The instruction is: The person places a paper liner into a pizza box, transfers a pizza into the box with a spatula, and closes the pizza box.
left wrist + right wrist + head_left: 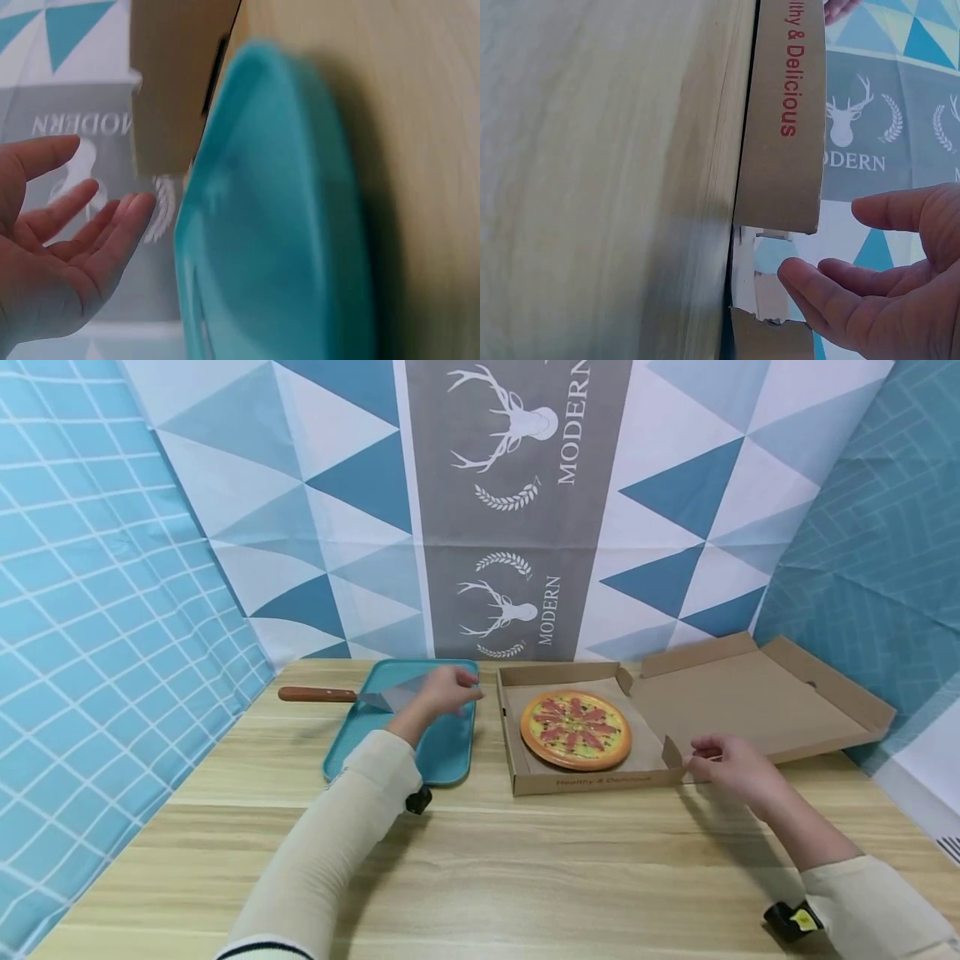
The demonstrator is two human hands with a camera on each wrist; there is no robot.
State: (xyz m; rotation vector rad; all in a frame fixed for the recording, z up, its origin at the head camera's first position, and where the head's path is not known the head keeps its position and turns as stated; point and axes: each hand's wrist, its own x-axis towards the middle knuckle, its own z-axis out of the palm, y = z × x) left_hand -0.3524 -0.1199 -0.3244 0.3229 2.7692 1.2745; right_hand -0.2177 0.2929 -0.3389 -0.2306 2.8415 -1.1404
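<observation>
A pizza (576, 730) with red topping strips lies inside a cardboard pizza box (517, 783) whose lid (705, 702) is folded open to the right. My right hand (723, 767) hovers by the box's front right corner, its thumb and fingers apart with nothing between them in the right wrist view. Above the teal tray (447, 768) is my left hand (450, 690), fingers spread and holding nothing in the left wrist view. A pizza server lies across the tray, its wooden handle (318, 694) sticking out past the left edge and its metal blade (397, 695) partly hidden by the left hand.
Everything stands on a light wooden table (570, 877). A patterned cloth backdrop (517, 527) rises behind its far edge, with a blue checked cloth (97, 568) along the left side and a teal one (885, 560) at the right.
</observation>
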